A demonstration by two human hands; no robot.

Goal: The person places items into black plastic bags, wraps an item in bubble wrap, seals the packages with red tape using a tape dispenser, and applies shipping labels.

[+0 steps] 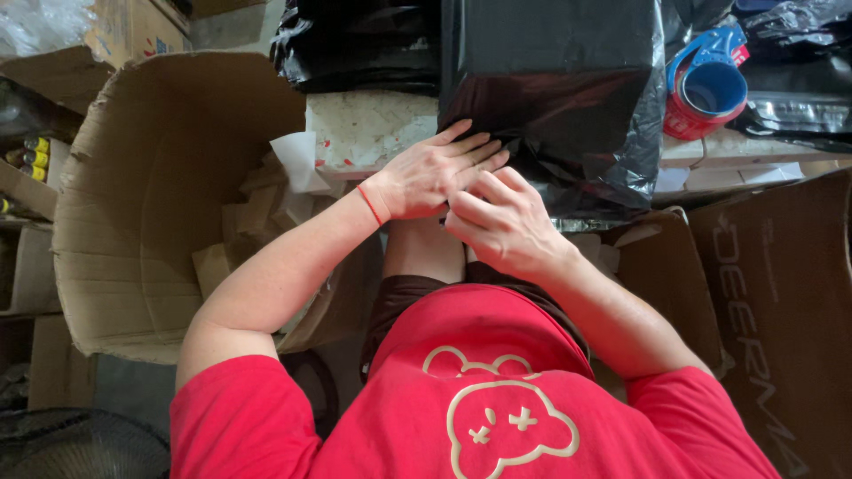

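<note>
Both hands meet at the near edge of a parcel wrapped in black plastic (555, 89), which lies on the desk (368, 129) at 12 o'clock. The left hand (435, 173) rests flat, fingers spread on the wrap; the right hand (501, 222) pinches the plastic just beside it. A tape roll (706, 89) sits at 2 o'clock, an open cardboard box (169, 204) at 9 o'clock.

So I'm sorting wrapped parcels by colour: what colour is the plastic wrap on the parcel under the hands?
Glossy black plastic-wrapped parcel, clearest in the head view.
</note>
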